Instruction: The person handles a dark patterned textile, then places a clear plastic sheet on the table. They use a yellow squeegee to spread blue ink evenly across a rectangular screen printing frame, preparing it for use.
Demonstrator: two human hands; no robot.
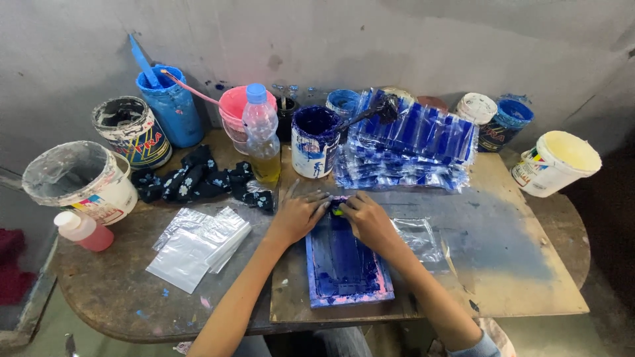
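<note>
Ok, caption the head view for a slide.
Both hands, left hand and right hand, press on a blue-inked screen-printing frame among paint buckets.

Printing frame: deep blue ink, pink edges, under both hands. Small green-yellow thing between fingertips. Stack of printed bags, far right of centre: blue bars on clear plastic. Blank bags, near left: clear, whitish. Rag: black with pale flower spots. Ink pot: white, dark blue inside and drips. Tall tub, far left: blue. Bucket: pink. Bottle: blue cap, yellow liquid. Small bottle, left: pink, white cap. Tub, far right: cream-white. Board: tan, blue smudge.
</note>
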